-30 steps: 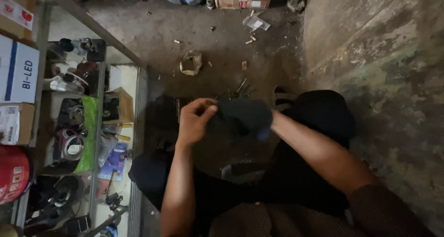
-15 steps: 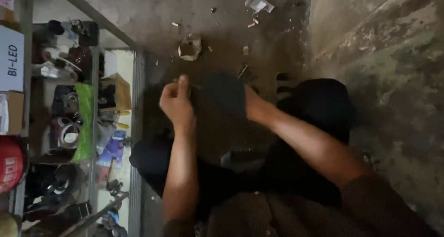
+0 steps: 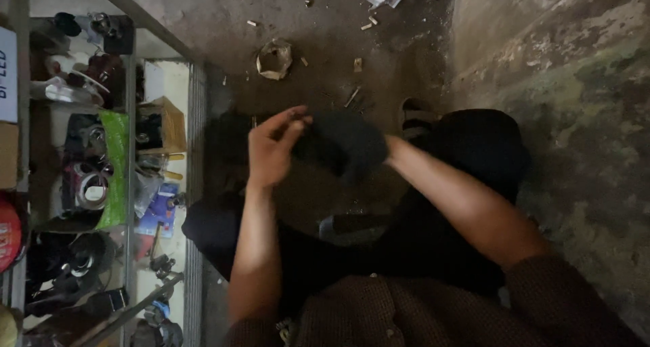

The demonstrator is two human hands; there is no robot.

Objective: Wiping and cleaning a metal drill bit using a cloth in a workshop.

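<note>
The person holds a dark rounded piece [image 3: 342, 144], perhaps rubber or cloth, up between both hands above the lap, so the step in hand looks like working or fitting it by hand; too dim to tell which. The left hand [image 3: 271, 150] sits at the piece's left edge, fingers [image 3: 292, 122] curled and pinching its rim. The right hand [image 3: 391, 152] is almost wholly hidden behind the piece's right side; only the wrist shows, so its grip I cannot tell, though it seems to bear the piece. A further move would call for a firm hold on both edges, by my judgement. Beyond the hands, on the dirt floor [image 3: 223, 15], lie a crumpled paper scrap [image 3: 274, 57] and small bits. Left of the left hand stands a shelf [image 3: 125, 150] crowded with parts.
</note>
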